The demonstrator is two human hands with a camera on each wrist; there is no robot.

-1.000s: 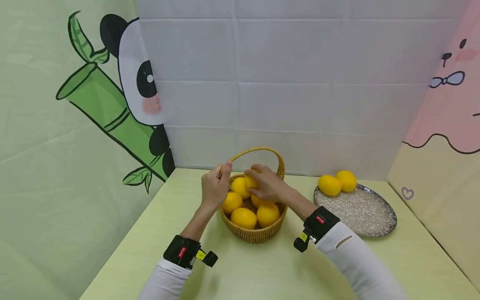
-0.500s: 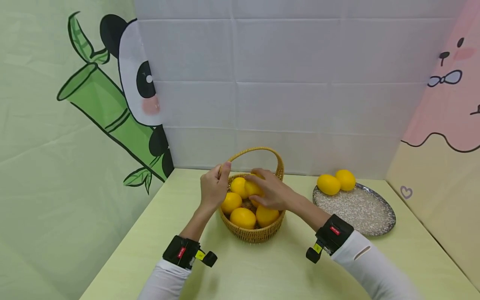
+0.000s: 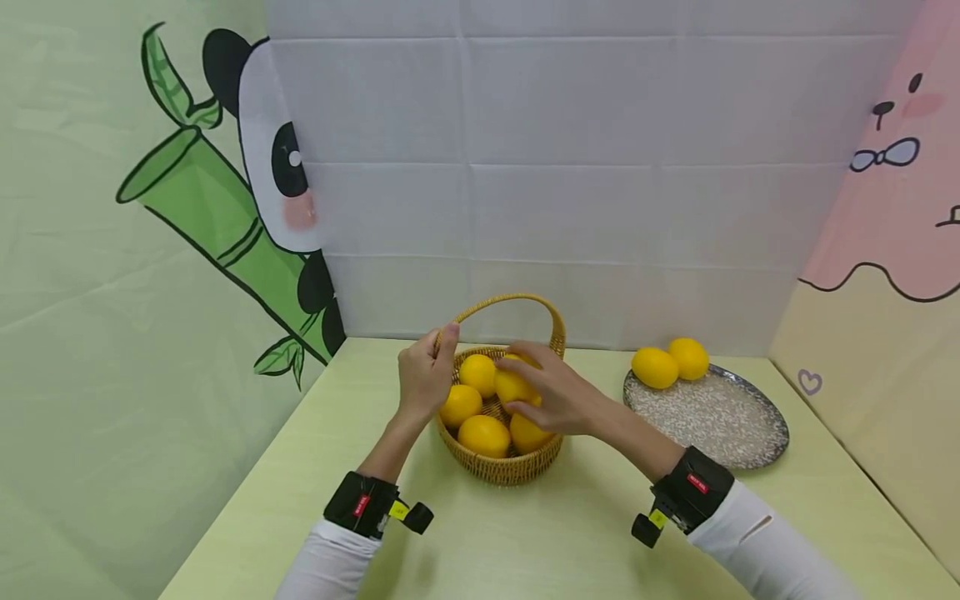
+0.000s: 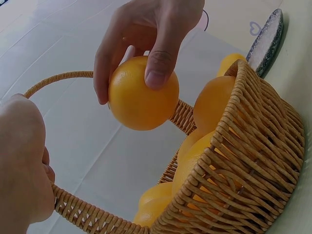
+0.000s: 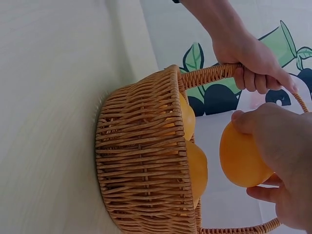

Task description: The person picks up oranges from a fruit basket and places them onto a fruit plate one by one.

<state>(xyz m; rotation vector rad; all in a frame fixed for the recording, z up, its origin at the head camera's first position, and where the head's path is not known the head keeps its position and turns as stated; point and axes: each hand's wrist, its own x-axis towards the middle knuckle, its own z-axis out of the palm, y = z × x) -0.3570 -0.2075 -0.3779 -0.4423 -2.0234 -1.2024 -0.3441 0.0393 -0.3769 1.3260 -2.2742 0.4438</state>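
My left hand (image 3: 423, 377) grips one side of the tall handle (image 3: 517, 297) of a woven wicker basket (image 3: 504, 472). In my right hand (image 3: 561, 393) is a round yellow fruit (image 4: 141, 105), pinched between thumb and fingers. Both wrist views show this fruit raised above the basket's rim, apart from the fruits inside. Several similar fruits lie in the basket, among them one at the front (image 3: 483, 437) and one at the left (image 3: 461, 405). My right hand partly covers the fruits on the basket's right side.
Right of the basket lies an oval speckled plate (image 3: 708, 421) with a dark rim. Two yellow fruits, one nearer (image 3: 655, 368) and one behind (image 3: 688, 358), sit at its far left edge. A pale wall cloth (image 3: 570, 208) closes off the table's back.
My right hand has drawn back toward me and slightly right, bringing the yellow fruit with it. My left hand keeps its hold on the basket handle.
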